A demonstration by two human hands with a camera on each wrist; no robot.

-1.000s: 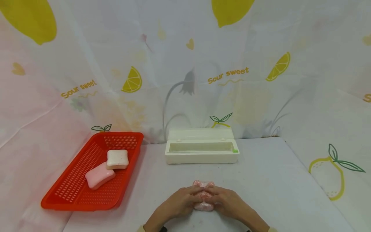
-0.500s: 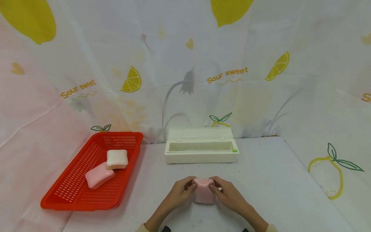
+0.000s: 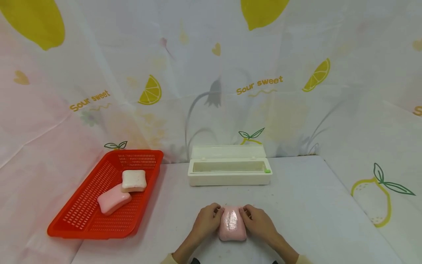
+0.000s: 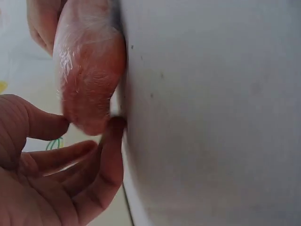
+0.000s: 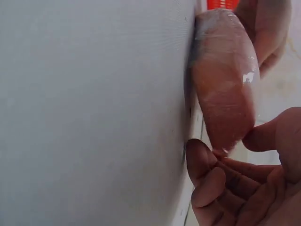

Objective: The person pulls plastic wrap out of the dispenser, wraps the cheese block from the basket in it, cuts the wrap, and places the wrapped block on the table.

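A pink bar of soap point(image 3: 232, 224), wrapped in clear, shiny plastic film, is near the front middle of the table in the head view. At its far left corner my left hand point(image 3: 207, 219) pinches it between thumb and fingers. My right hand point(image 3: 260, 220) pinches the far right corner the same way. In the left wrist view the wrapped soap point(image 4: 89, 66) shows wrinkled film along its side, close over the table. The right wrist view shows the soap's other side point(image 5: 223, 80), film smooth on top and creased near the fingertips.
A red plastic basket point(image 3: 132, 222) stands at the left, holding a pink soap bar point(image 3: 113, 199) and a white one point(image 3: 133, 180) that overlaps it. At the back middle is a white cling film dispenser point(image 3: 229, 179) with its lid up. A lemon-print cloth point(image 3: 211, 73) hangs behind the table.
Both hands, first lying over the soap with its folded film uppermost, have moved to its far corners. The soap has been turned over, and its smooth face is now up.
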